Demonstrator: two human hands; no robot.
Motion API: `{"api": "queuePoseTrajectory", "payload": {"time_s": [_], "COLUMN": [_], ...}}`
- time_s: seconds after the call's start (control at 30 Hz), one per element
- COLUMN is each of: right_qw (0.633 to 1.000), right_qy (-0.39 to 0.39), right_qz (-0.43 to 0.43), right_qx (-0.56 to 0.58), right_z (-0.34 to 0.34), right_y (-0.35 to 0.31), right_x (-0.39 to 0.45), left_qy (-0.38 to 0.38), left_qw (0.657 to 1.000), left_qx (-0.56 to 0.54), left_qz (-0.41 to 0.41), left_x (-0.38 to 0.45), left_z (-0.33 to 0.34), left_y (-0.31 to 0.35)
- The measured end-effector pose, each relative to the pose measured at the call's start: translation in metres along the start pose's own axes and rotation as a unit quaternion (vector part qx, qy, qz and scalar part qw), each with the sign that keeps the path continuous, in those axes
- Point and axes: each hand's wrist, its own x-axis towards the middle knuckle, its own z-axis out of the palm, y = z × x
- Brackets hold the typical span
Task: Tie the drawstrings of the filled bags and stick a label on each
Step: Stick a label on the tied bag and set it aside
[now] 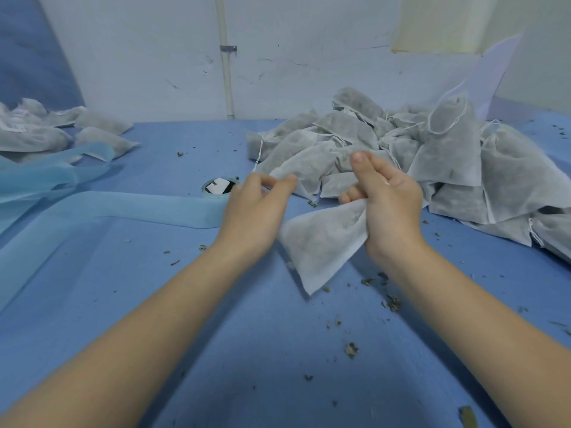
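Observation:
A filled white non-woven bag point(318, 242) hangs just above the blue table, its neck bunched in my right hand point(389, 205), which grips it with curled fingers while the thumb points up. My left hand point(256, 208) is to the left of the bag's neck, thumb and fingers pinched together, apparently on the thin drawstring, which is too fine to make out. A big heap of filled bags point(448, 162) with loose white strings lies behind my right hand. A label roll point(218, 187) sits on the table just left of my left hand.
A second pile of bags point(61, 131), some with white labels, lies at the far left. A long light-blue backing strip point(123, 208) runs from the roll across the table's left side. Dried herb crumbs point(392, 302) are scattered on the blue table point(247, 335). A white wall stands behind.

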Motion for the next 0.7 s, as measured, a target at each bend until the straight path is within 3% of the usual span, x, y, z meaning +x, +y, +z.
{"api": "queuePoseTrajectory", "payload": {"time_s": [0.1, 0.17, 0.3, 0.53, 0.7], "right_qw": [0.995, 0.988, 0.983, 0.999, 0.979], "right_qy": [0.084, 0.144, 0.178, -0.02, -0.159], "right_qz": [0.025, 0.023, 0.018, 0.027, -0.028], "right_qx": [0.053, 0.055, 0.048, -0.021, -0.125], "right_z": [-0.0046, -0.0065, -0.0067, -0.0053, -0.0072], "right_y": [-0.0006, 0.0003, 0.0046, 0.0074, 0.005], "right_x": [0.0044, 0.0058, 0.0073, 0.0023, -0.0023], "left_qy": [-0.127, -0.218, -0.251, -0.2, -0.214], "left_qw": [0.989, 0.965, 0.931, 0.878, 0.858], "left_qx": [-0.02, -0.089, -0.217, -0.397, -0.442], "left_qz": [-0.075, -0.112, -0.153, -0.179, -0.151], "left_x": [-0.0007, -0.0029, -0.002, -0.001, -0.0027], "left_z": [-0.0035, -0.0035, 0.0011, 0.0038, -0.0003], "left_y": [-0.0013, -0.0017, -0.0044, -0.006, -0.0027]}}
